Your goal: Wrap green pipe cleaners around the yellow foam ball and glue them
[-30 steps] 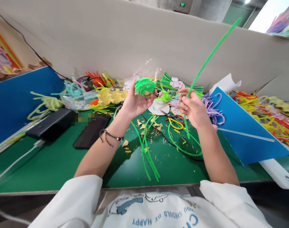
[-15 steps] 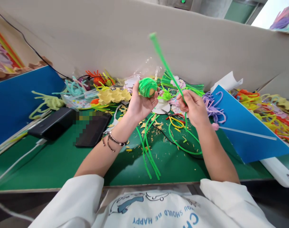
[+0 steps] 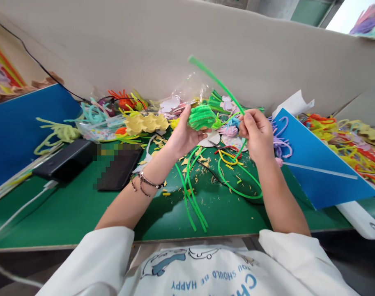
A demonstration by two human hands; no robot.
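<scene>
In my left hand (image 3: 185, 133) rests a ball wrapped in green pipe cleaner (image 3: 202, 116), my fingers curled round its underside and thumb at its left. To the right, my right hand (image 3: 256, 131) pinches a long green pipe cleaner (image 3: 219, 81). One end points up and left over the ball; the rest hangs below my fingers. Several loose green pipe cleaners (image 3: 192, 197) lie on the green table between my forearms. Scissors with yellow and red handles (image 3: 227, 158) lie near a curved green pipe cleaner (image 3: 241, 193).
Yellow egg-carton pieces (image 3: 146, 123), coloured pipe-cleaner bundles and plastic bags line the back. Yellow scraps litter the table (image 3: 162, 224). At left are a black phone (image 3: 121, 168) and a black box with a white cable (image 3: 65, 160). Blue boards (image 3: 323, 164) stand at both sides.
The ball has turned in my left hand and shifted slightly right. My right hand has moved a little right, and the pipe cleaner's upper end has swung down and left.
</scene>
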